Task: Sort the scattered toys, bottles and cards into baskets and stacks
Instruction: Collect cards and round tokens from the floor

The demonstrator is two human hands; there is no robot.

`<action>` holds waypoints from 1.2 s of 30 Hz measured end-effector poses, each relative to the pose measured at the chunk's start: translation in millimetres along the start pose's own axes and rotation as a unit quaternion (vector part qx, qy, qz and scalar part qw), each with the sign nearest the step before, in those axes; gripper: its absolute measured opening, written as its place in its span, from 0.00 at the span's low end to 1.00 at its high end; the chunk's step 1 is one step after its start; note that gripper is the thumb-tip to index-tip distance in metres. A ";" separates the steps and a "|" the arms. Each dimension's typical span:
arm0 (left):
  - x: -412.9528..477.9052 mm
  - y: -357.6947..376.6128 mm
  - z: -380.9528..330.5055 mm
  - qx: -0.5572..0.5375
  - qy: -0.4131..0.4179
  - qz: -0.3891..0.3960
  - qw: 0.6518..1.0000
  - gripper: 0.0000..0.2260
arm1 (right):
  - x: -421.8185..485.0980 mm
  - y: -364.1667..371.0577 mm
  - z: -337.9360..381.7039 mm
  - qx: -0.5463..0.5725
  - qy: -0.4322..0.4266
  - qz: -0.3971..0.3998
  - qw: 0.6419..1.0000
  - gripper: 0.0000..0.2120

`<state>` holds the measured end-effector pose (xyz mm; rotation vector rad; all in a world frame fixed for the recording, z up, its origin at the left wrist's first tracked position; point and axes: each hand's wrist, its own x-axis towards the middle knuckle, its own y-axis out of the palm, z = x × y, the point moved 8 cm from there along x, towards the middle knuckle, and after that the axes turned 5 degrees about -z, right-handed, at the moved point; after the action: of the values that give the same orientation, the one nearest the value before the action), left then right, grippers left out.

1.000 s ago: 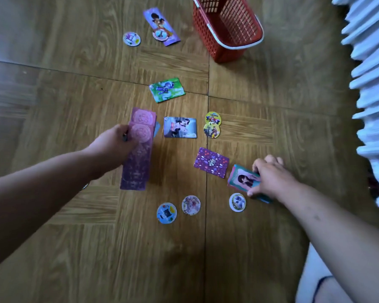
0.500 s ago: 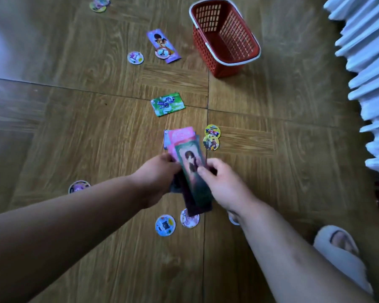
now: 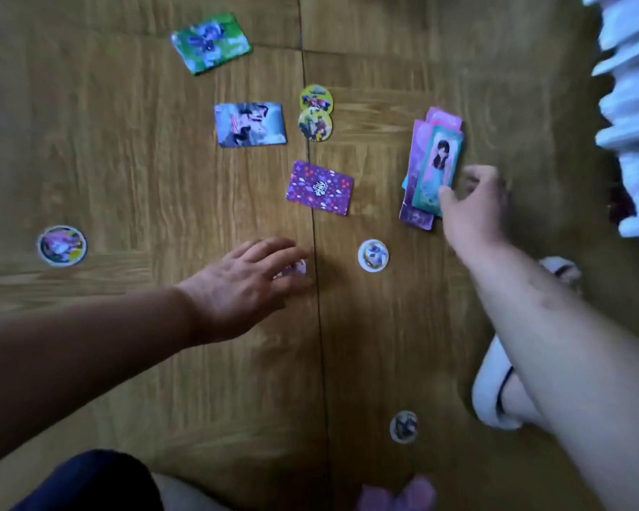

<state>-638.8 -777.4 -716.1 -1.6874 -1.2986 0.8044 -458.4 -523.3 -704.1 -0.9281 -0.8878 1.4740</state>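
Wooden floor [image 3: 126,160], cards and discs scattered. Left hand [image 3: 244,285] is flat with fingers spread and holds nothing. Its fingertips cover a round disc [image 3: 296,269], so the left hand is clearly the nearer one and likely picks it up next. Right hand [image 3: 473,208] is at the near end of the long-card stack [image 3: 434,156], whose long axis points away from the person. Thumb touches the top card; blur hides whether it grips.

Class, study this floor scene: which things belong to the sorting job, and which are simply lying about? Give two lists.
Job: stack of long cards in the right hand; purple card; green card; blue card; round discs, one under the left hand.
Lying about: white slipper; white slatted object; wooden floor.
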 end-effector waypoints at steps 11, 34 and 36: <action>6.7 25.5 -33.2 -0.013 0.084 0.052 0.995 0.22 | -204.0 -5.9 -58.1 -0.056 0.011 0.255 0.965 0.14; 17.1 34.8 -36.8 0.304 0.008 0.346 0.887 0.21 | -303.4 -55.2 -71.3 -0.007 0.224 0.252 0.941 0.14; 22.4 33.2 -34.8 0.320 -0.006 0.338 0.885 0.21 | -319.5 -47.4 -91.0 -0.026 0.235 0.282 0.930 0.14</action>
<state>-588.7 -767.6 -730.5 -1.5522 -0.3207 1.4549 -335.5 -834.2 -675.2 -1.5858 -0.3111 1.5945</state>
